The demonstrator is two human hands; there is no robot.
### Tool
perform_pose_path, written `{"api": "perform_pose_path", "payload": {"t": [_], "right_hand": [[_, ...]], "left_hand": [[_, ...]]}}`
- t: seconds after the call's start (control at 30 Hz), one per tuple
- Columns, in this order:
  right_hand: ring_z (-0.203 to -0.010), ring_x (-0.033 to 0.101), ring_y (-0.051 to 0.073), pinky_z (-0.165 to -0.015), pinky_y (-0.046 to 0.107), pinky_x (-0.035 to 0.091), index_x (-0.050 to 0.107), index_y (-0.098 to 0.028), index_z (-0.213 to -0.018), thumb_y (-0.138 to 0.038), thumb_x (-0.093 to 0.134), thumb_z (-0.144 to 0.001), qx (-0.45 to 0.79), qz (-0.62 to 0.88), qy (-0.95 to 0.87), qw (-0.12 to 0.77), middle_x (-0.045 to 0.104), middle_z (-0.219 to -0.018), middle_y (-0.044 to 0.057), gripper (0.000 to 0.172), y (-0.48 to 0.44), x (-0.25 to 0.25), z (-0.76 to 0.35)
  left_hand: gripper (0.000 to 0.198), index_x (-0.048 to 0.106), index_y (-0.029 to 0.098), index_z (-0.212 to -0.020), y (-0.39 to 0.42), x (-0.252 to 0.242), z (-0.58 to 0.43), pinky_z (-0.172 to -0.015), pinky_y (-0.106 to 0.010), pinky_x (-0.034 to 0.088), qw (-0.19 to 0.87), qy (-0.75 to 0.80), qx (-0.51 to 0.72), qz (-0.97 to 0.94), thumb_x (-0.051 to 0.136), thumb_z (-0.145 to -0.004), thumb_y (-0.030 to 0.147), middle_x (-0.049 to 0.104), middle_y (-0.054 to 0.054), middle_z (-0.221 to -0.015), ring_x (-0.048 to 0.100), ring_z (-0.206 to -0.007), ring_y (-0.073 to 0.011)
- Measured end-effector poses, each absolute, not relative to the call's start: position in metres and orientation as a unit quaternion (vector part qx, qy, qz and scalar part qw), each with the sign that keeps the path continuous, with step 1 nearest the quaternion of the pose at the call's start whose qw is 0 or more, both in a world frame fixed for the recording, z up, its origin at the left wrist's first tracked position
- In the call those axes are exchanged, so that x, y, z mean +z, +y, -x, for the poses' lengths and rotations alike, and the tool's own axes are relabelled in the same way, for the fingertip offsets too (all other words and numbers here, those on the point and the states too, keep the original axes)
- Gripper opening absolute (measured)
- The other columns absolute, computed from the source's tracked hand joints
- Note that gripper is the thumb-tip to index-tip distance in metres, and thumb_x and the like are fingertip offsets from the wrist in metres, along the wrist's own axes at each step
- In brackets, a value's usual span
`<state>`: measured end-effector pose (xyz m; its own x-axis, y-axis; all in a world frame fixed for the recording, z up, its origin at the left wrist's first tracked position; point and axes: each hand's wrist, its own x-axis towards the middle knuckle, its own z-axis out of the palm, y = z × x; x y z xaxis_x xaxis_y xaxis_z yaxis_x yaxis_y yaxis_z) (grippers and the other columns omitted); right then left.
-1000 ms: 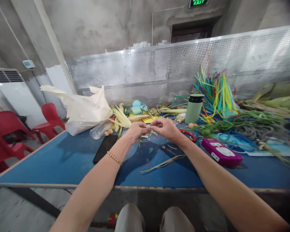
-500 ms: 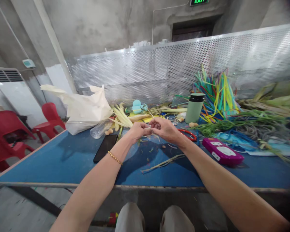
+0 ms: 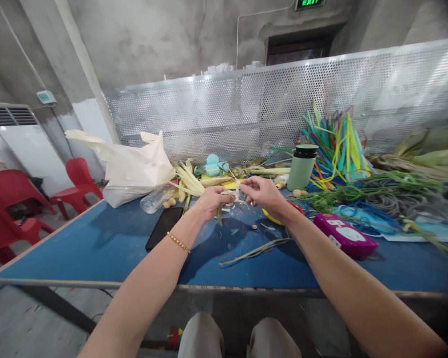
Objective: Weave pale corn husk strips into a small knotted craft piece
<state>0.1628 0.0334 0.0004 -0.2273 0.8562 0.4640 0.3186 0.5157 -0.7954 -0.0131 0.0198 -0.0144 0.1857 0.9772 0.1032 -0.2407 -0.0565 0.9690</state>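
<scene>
Over the middle of the blue table, my left hand (image 3: 212,201) is closed, thumb and fingers pinching a pale plant-fibre strip (image 3: 229,193) that looks like corn husk. A leafy end hangs below those fingers. Close to its right, my right hand (image 3: 264,195) pinches a thin end of the same pale material, which sticks up between the hands. The fingertips partly hide how the strip is folded or wound. On the table under my hands lie small scraps and a dry stalk strip (image 3: 256,252). A yellow curved handle (image 3: 272,217) shows by my right wrist.
A black phone (image 3: 164,227), clear bottle (image 3: 155,200) and white bag (image 3: 136,166) lie left. A green tumbler (image 3: 302,169), purple box (image 3: 345,233), green stems (image 3: 369,186) and colourful pipe cleaners (image 3: 336,144) sit right. Pale husks (image 3: 188,180) lie behind my left hand.
My hands have moved apart from a fingertip-to-fingertip pinch. More of the pale strip now shows between them, one end pointing up. My right hand has shifted slightly right.
</scene>
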Motion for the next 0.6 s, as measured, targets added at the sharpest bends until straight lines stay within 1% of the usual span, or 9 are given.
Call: {"api": "perform_pose_path", "payload": {"t": [0.1,0.17,0.23,0.4,0.6], "right_hand": [[-0.048,0.054,0.013,-0.039,0.024,0.040,0.065,-0.016,-0.072,-0.042,0.069,-0.077,0.351,0.393,-0.734,0.429,0.063,-0.061,0.004,0.028,0.0300,-0.0006,-0.1627],[-0.043,0.049,0.011,-0.039,0.023,0.038,0.063,-0.016,-0.068,-0.042,0.070,-0.075,0.359,0.387,-0.737,0.422,0.057,-0.051,0.000,0.027,0.0278,-0.0011,-0.1618],[-0.040,0.046,0.010,-0.039,0.023,0.037,0.062,-0.016,-0.068,-0.040,0.071,-0.073,0.359,0.381,-0.737,0.427,0.054,-0.047,-0.002,0.026,0.0268,-0.0016,-0.1605],[-0.045,0.047,0.011,-0.043,0.024,0.038,0.064,-0.016,-0.072,-0.041,0.073,-0.067,0.377,0.355,-0.722,0.459,0.055,-0.051,-0.002,0.027,0.0281,-0.0027,-0.1585],[-0.052,0.047,0.010,-0.052,0.025,0.038,0.067,-0.015,-0.067,-0.041,0.079,-0.060,0.376,0.353,-0.697,0.497,0.059,-0.057,-0.001,0.029,0.0271,-0.0016,-0.1567]], "left_hand": [[0.025,0.062,0.011,-0.067,0.0190,-0.0146,0.0125,-0.061,-0.025,0.042,0.576,0.352,0.527,-0.516,0.081,-0.052,0.008,0.063,-0.001,-0.061,0.056,-0.057,-0.0088],[0.023,0.062,0.011,-0.065,0.0189,-0.0157,0.0120,-0.059,-0.024,0.039,0.562,0.346,0.528,-0.534,0.081,-0.052,0.009,0.061,0.001,-0.058,0.053,-0.054,-0.0076],[0.021,0.062,0.011,-0.064,0.0197,-0.0175,0.0118,-0.057,-0.024,0.037,0.546,0.351,0.523,-0.552,0.080,-0.053,0.011,0.059,0.001,-0.057,0.050,-0.052,-0.0068],[0.019,0.065,0.010,-0.068,0.0232,-0.0218,0.0139,-0.059,-0.024,0.038,0.516,0.374,0.502,-0.584,0.081,-0.058,0.016,0.060,-0.001,-0.060,0.051,-0.055,-0.0076],[0.020,0.068,0.010,-0.072,0.0208,-0.0181,0.0144,-0.061,-0.025,0.041,0.500,0.384,0.492,-0.600,0.081,-0.058,0.016,0.062,-0.001,-0.061,0.053,-0.056,-0.0087]]}}
